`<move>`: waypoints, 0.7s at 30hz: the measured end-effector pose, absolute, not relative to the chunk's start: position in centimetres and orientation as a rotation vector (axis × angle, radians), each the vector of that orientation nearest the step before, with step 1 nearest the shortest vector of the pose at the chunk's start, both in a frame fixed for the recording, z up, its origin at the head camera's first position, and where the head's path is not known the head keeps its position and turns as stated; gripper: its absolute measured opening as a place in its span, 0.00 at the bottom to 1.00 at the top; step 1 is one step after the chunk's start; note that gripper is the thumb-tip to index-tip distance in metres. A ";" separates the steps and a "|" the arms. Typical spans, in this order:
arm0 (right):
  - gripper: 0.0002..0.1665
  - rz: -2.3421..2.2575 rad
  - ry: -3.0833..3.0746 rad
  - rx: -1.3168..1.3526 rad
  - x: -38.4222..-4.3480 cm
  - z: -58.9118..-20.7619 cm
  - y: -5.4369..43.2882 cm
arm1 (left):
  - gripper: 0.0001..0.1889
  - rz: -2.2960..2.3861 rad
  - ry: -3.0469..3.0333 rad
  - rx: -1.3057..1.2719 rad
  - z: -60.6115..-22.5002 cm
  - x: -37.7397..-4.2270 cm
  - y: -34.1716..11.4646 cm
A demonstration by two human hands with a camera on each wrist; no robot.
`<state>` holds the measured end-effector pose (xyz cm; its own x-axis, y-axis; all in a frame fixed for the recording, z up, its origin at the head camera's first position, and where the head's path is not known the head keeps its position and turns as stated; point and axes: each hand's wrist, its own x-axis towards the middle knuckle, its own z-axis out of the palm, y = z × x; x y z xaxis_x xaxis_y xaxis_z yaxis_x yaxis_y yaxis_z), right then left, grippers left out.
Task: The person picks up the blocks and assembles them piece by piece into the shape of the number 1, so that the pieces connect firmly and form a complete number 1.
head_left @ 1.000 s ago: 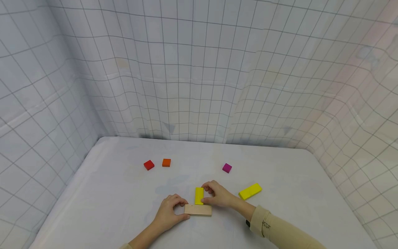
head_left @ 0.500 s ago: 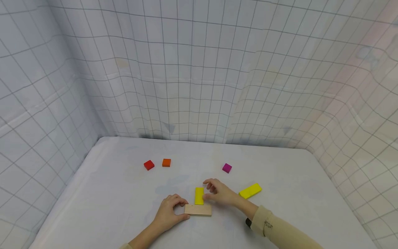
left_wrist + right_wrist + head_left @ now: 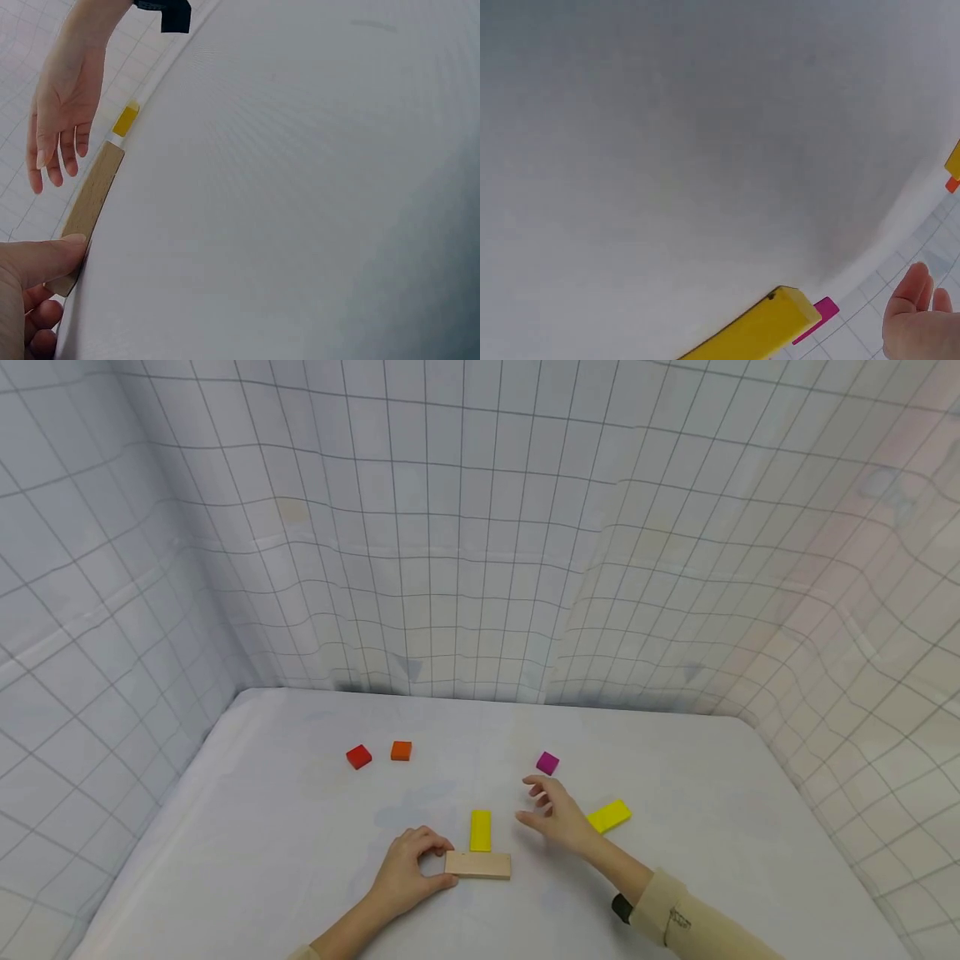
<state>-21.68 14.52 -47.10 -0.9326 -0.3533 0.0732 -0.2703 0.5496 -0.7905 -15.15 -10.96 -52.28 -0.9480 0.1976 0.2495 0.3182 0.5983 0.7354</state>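
My left hand (image 3: 407, 874) pinches the left end of a plain wooden block (image 3: 478, 865), thumb on the near side and fingers on the far side. In the left wrist view the thumb presses on the wooden block (image 3: 94, 191). Just beyond its middle a yellow block (image 3: 481, 831) lies flat, its near end at the wooden block's far edge. My right hand (image 3: 558, 816) hovers to the right of that yellow block, fingers loosely bent and holding nothing. Behind the right wrist lies a second yellow block (image 3: 611, 815), partly hidden by it.
A red block (image 3: 359, 757) and an orange block (image 3: 401, 751) lie at the back left of the white table (image 3: 247, 827). A magenta block (image 3: 548, 763) sits just past my right fingers. Gridded curtains (image 3: 480, 527) stand behind and at both sides.
My right hand has let go of the yellow block by the wooden one and drawn away to the right. My left hand and the blocks have stayed in place.
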 end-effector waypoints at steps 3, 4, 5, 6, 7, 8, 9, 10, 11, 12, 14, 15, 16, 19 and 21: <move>0.30 -1.381 2.698 -0.452 -21.2 -47.1 15.1 | 0.17 -1.283 -2.683 -0.434 -52.2 -15.1 -11.0; 0.30 -1.391 2.705 -0.425 -21.1 -47.1 15.4 | 0.17 -1.285 -2.683 -0.433 -52.2 -15.1 -10.9; 0.30 -1.407 2.710 -0.404 -21.0 -47.1 15.6 | 0.17 -1.285 -2.685 -0.431 -52.2 -15.1 -10.9; 0.31 -1.424 2.716 -0.379 -20.8 -47.2 15.8 | 0.17 -1.283 -2.685 -0.429 -52.2 -15.1 -10.9; 0.31 -1.438 2.725 -0.357 -20.8 -47.2 16.1 | 0.17 -1.281 -2.685 -0.427 -52.2 -15.1 -10.9; 0.31 -1.452 2.728 -0.334 -20.7 -47.3 16.3 | 0.17 -1.279 -2.686 -0.425 -52.2 -15.1 -10.9; 0.32 -1.467 2.732 -0.313 -20.6 -47.3 16.6 | 0.17 -1.277 -2.686 -0.424 -52.2 -15.1 -10.9; 0.32 -1.482 2.732 -0.286 -20.5 -47.3 16.9 | 0.17 -1.276 -2.686 -0.423 -52.1 -15.1 -10.9; 0.32 -1.499 2.730 -0.260 -20.3 -47.3 17.1 | 0.17 -1.277 -2.686 -0.422 -52.1 -15.1 -10.9; 0.33 -1.507 2.728 -0.230 -20.2 -47.4 17.4 | 0.17 -1.282 -2.686 -0.421 -52.1 -15.1 -10.9; 0.33 -1.515 2.726 -0.180 -20.0 -47.4 17.9 | 0.17 -1.289 -2.686 -0.419 -52.2 -15.1 -10.9; 0.34 -1.520 2.725 -0.159 -19.9 -47.4 18.1 | 0.17 -1.293 -2.686 -0.419 -52.2 -15.1 -10.9; 0.34 -1.526 2.722 -0.137 -19.8 -47.5 18.3 | 0.17 -1.296 -2.686 -0.419 -52.2 -15.1 -10.9; 0.35 -1.523 2.741 -0.093 -19.6 -47.6 18.8 | 0.17 -1.282 -2.687 -0.422 -52.2 -15.1 -10.9; 0.36 -1.528 2.766 -0.082 -19.4 -47.7 19.2 | 0.17 -1.271 -2.689 -0.424 -52.3 -15.1 -10.9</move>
<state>-19.40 19.17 -47.67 -0.9985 -0.0357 0.0421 -0.0547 0.5313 -0.8454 -15.10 -10.89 -52.29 -0.9509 0.1937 0.2413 0.3094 0.6043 0.7342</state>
